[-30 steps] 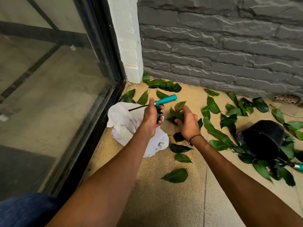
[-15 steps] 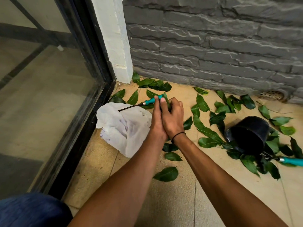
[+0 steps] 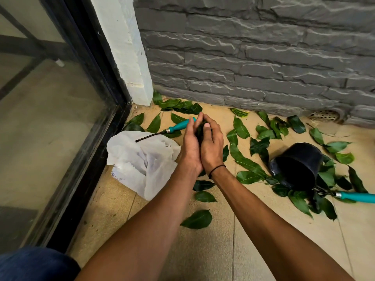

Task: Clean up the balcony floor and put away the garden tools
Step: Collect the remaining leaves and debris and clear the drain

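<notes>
The left hand (image 3: 190,147) and the right hand (image 3: 212,147) are pressed together heel to heel, fingers curved toward each other, cupping a dark clump of leaves (image 3: 199,131) between the palms; only a sliver of the clump shows in the gap between them. The right wrist carries a thin black band (image 3: 217,169). Behind the left hand's fingertips lies a teal-handled tool (image 3: 178,126), its dark metal shaft running left to end over the top edge of a crumpled white plastic bag (image 3: 142,161), which sits on the floor just left of the hands. Left of the bag a black door frame (image 3: 89,151) with glass closes that side, and a white pillar (image 3: 129,57) and a grey stone wall (image 3: 253,63) close the far side. The tiled floor (image 3: 213,250) nearest the person is mostly bare, with one loose leaf (image 3: 197,219) on it. To the right, scattered leaves (image 3: 249,165) cover the floor out to a black pot (image 3: 296,165) tipped on its side, well apart from the hands. A second teal-handled tool (image 3: 357,197) lies beyond the pot, its head hidden among the leaves by the pot's mouth. A drain cover (image 3: 324,115) sits at the foot of the wall at far right.
</notes>
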